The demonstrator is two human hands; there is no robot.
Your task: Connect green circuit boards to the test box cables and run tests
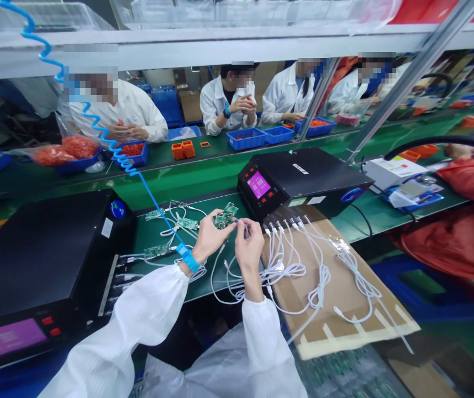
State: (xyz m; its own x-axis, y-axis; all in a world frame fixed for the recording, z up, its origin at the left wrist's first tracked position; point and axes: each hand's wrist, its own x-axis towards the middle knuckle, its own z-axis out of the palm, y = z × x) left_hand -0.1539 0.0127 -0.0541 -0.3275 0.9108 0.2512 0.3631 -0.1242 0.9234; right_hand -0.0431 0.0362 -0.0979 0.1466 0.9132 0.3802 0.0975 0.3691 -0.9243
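Observation:
Green circuit boards (pixel 222 220) are held in my left hand (pixel 209 237), its fingers closed on them. A blue strap and coiled blue cord are at that wrist. My right hand (pixel 249 243) is closed in a pinch on the end of a white cable, touching the boards' right edge. More circuit boards (pixel 157 251) with white cables plugged in lie on the green bench mat left of my hands. Bundled white cables (pixel 289 270) run from a black tester (pixel 303 174) over a cardboard sheet (pixel 340 309) on the right.
Another black tester (pixel 42 260) stands at the left. Across the bench, people in white coats work beside blue bins (pixel 245 139) and orange parts (pixel 183 150). A slanting metal post (pixel 415 77) rises at the right, near a white box (pixel 394 177).

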